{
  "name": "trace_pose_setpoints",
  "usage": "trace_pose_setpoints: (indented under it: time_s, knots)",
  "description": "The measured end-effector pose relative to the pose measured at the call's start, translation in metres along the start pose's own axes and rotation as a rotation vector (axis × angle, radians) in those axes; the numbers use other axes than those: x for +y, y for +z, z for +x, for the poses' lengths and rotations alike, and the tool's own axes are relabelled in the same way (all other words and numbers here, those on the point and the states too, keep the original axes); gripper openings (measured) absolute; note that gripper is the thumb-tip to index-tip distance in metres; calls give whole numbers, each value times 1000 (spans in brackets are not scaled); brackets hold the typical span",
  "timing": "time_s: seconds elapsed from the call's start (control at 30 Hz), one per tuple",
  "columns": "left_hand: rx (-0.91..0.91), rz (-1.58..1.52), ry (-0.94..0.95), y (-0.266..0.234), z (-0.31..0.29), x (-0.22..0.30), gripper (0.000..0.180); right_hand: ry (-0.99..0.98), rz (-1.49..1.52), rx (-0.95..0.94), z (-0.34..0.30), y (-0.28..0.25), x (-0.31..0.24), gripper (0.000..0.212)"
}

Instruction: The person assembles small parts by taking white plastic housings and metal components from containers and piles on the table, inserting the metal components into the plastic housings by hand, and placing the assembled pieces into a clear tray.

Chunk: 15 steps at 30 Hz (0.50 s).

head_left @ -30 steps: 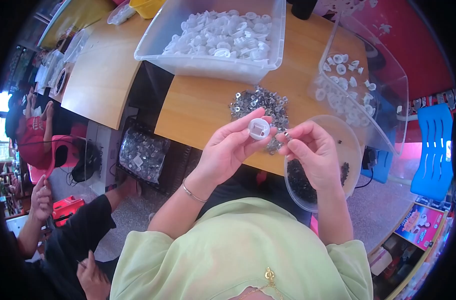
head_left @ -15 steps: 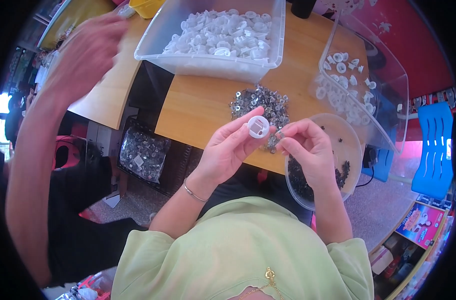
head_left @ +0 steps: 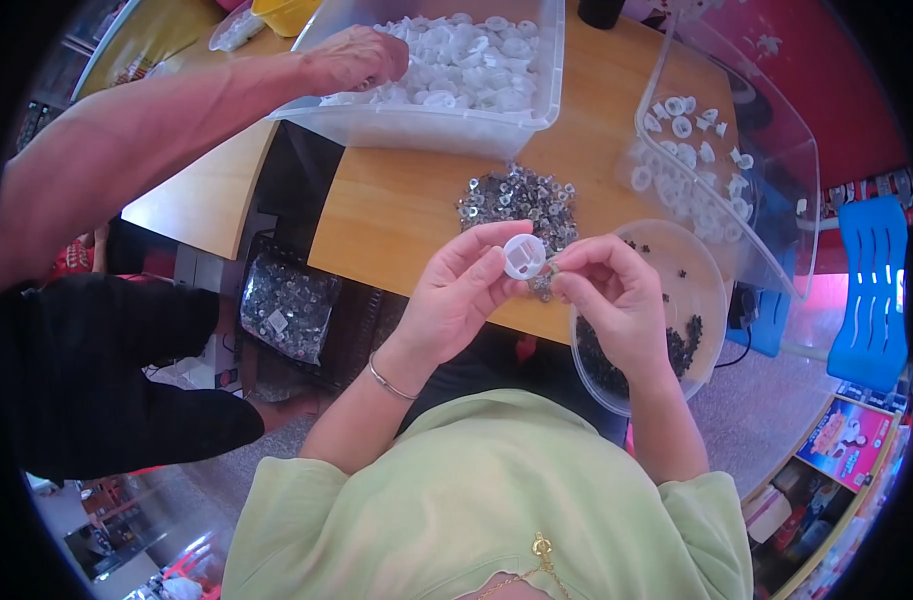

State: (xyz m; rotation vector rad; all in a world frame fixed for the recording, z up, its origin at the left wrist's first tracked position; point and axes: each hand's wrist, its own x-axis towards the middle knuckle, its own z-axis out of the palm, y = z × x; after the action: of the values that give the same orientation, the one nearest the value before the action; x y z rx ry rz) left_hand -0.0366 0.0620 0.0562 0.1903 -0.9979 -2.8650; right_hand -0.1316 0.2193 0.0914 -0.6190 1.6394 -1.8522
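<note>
My left hand holds a round white plastic part between thumb and fingers, its recessed face with rectangular slots turned up. Close by on the right, my right hand pinches something small at the part's edge, too tiny to make out. Just beyond my hands lies a pile of small metal pieces on the wooden table. Beneath my right hand stands a round translucent tub with small black pieces in it.
A large translucent bin of white plastic parts stands at the back; a co-worker's hand reaches into it from the left. A clear box with fewer white parts is at right. A bag of small pieces sits below the table's left edge.
The co-worker's hand has moved right, from beside the large bin into its white parts. My left hand has shifted the white part slightly right, closer to my right fingertips, and turned it a little.
</note>
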Motion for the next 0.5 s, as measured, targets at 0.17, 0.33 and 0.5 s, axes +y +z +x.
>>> trace_pose_setpoints:
  time_s: [0.17,0.33,0.5]
  knots:
    - [50,-4,1,6,2,0,30,-41,-45,11,2,-2,3,9]
    - [58,-4,8,7,2,0,28,-77,-74,24,2,-2,5,9]
    - [59,10,-10,8,1,1,32,-118,-120,31,1,-2,4,9]
